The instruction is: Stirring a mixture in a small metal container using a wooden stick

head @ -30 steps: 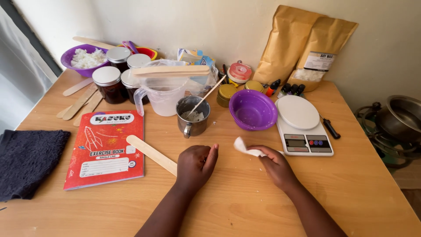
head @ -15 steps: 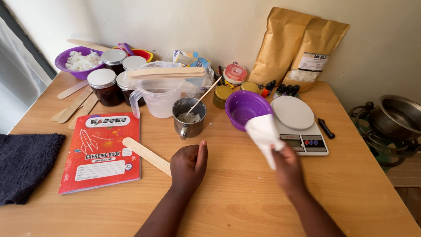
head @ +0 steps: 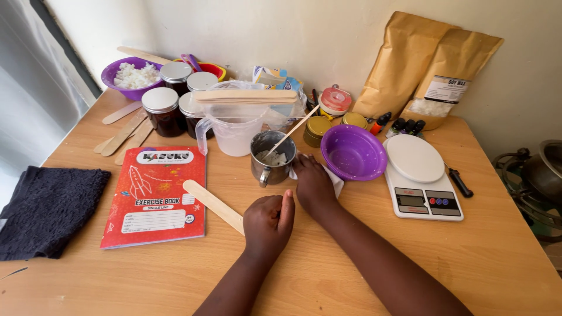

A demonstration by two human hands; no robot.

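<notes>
Head view: right hand (head: 314, 186) lies flat, palm down, pressing a white cloth (head: 336, 182) onto the table (head: 363, 263), between the metal cup (head: 270, 158) and the purple bowl (head: 353, 153). Cloth edge shows only on the bowl side of the hand. Left hand (head: 268, 221) is loosely curled, holding nothing, thumb touching the right wrist. A flat wooden stick (head: 213, 205) lies diagonally just left; digital scale (head: 420, 175) stands further right.
</notes>
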